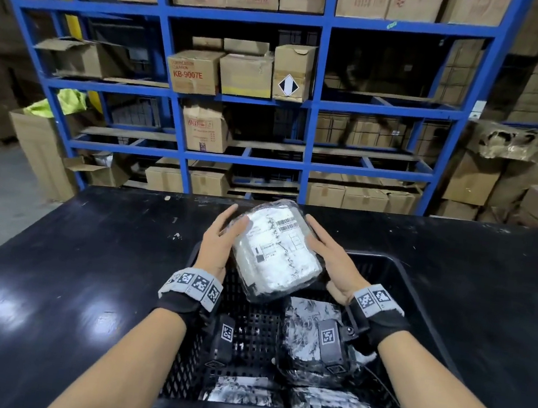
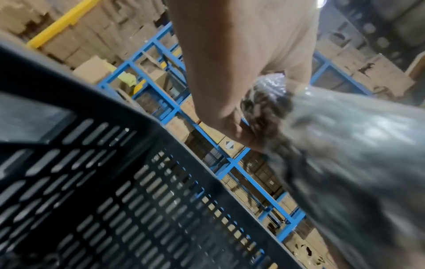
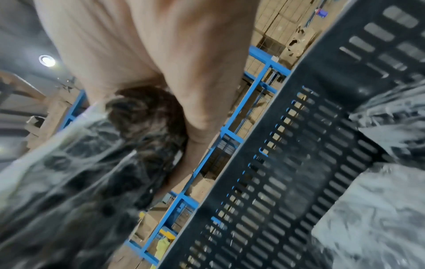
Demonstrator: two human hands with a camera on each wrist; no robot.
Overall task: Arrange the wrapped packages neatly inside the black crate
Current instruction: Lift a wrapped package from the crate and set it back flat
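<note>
A clear-wrapped package (image 1: 275, 251) with a white barcode label hangs tilted above the far end of the black slotted crate (image 1: 397, 275). My left hand (image 1: 219, 242) holds its left side, thumb on the top face. My right hand (image 1: 332, 258) holds the right side, fingers stretched along the edge. In the left wrist view my left hand (image 2: 230, 100) clasps the package (image 2: 345, 136) beside the crate wall (image 2: 115, 182). The right wrist view has my right hand (image 3: 184, 72), the package (image 3: 57, 163) and the crate wall (image 3: 299, 163). Three wrapped packages lie inside: one (image 1: 302, 338) in the middle, two (image 1: 239, 391) (image 1: 332, 402) at the near end.
The crate stands on a black table (image 1: 88, 250) that reaches out to both sides. Behind the table rises blue shelving (image 1: 315, 108) stacked with cardboard boxes (image 1: 195, 71). The crate's left half shows bare slotted floor (image 1: 253, 329).
</note>
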